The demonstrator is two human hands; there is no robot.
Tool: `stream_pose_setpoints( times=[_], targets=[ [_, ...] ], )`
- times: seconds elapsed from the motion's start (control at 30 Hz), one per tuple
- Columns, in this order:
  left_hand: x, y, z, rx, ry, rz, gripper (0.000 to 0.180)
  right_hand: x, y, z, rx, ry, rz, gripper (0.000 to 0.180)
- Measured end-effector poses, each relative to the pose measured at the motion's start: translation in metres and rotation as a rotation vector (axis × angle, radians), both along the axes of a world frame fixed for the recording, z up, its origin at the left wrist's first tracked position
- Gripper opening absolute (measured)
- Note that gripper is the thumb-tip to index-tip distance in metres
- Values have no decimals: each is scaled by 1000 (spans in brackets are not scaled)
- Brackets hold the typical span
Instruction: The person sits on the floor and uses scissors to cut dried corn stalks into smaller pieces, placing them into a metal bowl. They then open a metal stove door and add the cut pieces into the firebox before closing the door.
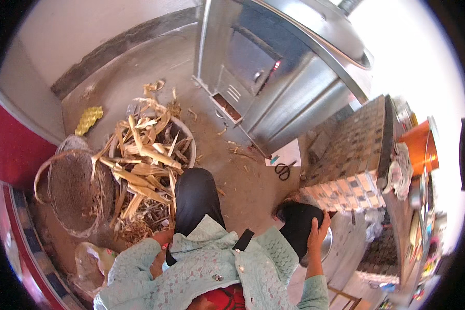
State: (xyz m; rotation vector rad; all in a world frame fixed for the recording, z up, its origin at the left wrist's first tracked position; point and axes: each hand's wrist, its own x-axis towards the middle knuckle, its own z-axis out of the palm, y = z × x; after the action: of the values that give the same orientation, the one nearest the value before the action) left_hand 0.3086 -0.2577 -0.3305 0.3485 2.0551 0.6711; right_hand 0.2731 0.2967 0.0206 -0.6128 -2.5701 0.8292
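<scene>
My right hand (318, 235) lies on my right knee in black trousers (297, 222), its fingers apart and holding nothing. On the other side, my left hand (163, 236) is low beside my left thigh, close to the firewood; its fingers are hidden. Split firewood (144, 150) is heaped in and over a round, pale-rimmed basin (192, 147) to the left of my left knee. Ahead stands a metal stove (305, 88). A red glow shows at the edge of its fire door (250, 59), and its lower ash drawer (227, 107) sticks out a little.
A woven basket (80, 191) with a handle stands left of the wood. Nearby are a yellow bumpy tray (89, 120) and a plastic bag (95, 263). Black-handled scissors (283, 170) lie by the stove. A brick structure (346, 160) rises at right, below an orange container (421, 144).
</scene>
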Motion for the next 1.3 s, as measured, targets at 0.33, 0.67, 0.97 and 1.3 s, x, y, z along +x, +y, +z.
stream_pose_setpoints(
  times=[0.33, 0.67, 0.97, 1.3],
  targets=[
    [-8, 30, 11, 29, 6, 57, 48, -4, 4, -9, 11, 38, 14, 49],
    [-28, 63, 15, 137, 84, 67, 45, -2, 14, -13, 88, -34, 51, 49],
    [-34, 75, 24, 194, 134, 54, 41, -1, 16, -17, 33, -7, 51, 52],
    [-33, 60, 64, 259, 136, 84, 29, 2, 27, -22, 77, -3, 47, 51]
  ],
)
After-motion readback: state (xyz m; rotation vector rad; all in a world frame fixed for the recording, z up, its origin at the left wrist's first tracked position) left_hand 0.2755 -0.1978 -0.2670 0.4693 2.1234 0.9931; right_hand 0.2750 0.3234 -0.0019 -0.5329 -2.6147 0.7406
